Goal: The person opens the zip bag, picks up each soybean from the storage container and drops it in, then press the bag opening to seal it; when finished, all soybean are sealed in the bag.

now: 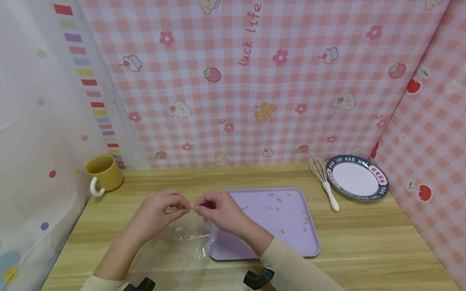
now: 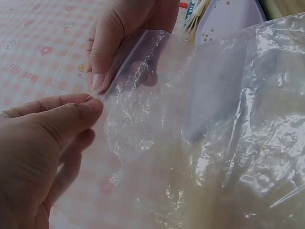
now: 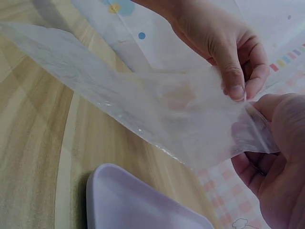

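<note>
A clear plastic bag (image 2: 157, 143) hangs down from both hands over the table, its top edge pinched between fingertips. My left hand (image 1: 161, 212) pinches that edge with thumb and forefinger. Right beside it, my right hand (image 1: 222, 211) pinches the same edge, the two sets of fingertips almost meeting. In the right wrist view the bag (image 3: 157, 114) stretches away from the hands toward the left, wrinkled and see-through. Behind and right of the bag lies a lilac tray (image 1: 262, 240), with several small yellowish bits (image 1: 279, 199) scattered on it.
A yellow mug (image 1: 106, 172) with a white handle stands at the back left of the wooden table (image 1: 370, 244). At the back right lie a whisk (image 1: 326, 186) and a dark-rimmed plate (image 1: 356, 178). Checked cloth (image 1: 237, 94) hangs behind the table.
</note>
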The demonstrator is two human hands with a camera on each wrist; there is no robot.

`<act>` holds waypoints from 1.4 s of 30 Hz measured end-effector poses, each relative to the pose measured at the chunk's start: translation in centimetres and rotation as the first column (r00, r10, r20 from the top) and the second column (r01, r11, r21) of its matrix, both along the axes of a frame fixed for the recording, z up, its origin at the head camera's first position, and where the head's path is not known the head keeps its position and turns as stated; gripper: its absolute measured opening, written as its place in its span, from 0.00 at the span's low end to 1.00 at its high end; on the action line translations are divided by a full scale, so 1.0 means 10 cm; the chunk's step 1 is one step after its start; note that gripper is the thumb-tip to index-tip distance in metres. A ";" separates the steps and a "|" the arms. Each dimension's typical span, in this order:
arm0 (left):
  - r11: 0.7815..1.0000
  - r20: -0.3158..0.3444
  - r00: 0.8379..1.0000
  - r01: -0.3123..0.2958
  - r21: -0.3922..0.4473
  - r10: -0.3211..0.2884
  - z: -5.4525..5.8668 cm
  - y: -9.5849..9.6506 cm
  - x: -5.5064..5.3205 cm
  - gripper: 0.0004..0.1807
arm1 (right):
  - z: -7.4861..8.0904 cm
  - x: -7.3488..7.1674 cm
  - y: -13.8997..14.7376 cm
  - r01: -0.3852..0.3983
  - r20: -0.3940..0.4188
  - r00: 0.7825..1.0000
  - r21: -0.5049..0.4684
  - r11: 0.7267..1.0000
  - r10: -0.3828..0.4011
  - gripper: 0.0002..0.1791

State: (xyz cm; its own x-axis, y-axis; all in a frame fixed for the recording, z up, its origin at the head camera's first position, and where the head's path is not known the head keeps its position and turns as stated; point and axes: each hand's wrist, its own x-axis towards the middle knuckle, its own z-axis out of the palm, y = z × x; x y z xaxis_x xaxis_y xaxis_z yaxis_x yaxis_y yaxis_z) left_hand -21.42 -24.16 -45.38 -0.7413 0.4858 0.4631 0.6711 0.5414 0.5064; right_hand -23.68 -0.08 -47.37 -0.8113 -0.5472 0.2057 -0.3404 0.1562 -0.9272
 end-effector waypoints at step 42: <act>0.981 -0.144 0.981 -0.146 -0.127 0.127 -0.10 0.09 0.10 0.10 | -0.11 0.05 -0.06 0.209 0.126 0.972 -0.061 0.976 -0.200 0.06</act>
State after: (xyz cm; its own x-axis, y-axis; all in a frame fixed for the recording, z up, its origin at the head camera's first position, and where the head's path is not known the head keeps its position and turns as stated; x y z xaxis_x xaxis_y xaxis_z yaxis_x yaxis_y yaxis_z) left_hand -20.45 -23.23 -46.40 -0.7403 0.4501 0.4993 0.6432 0.6902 0.3315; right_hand -23.16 -0.71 -48.51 -0.9253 -0.3545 0.1350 -0.1957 0.1412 -0.9704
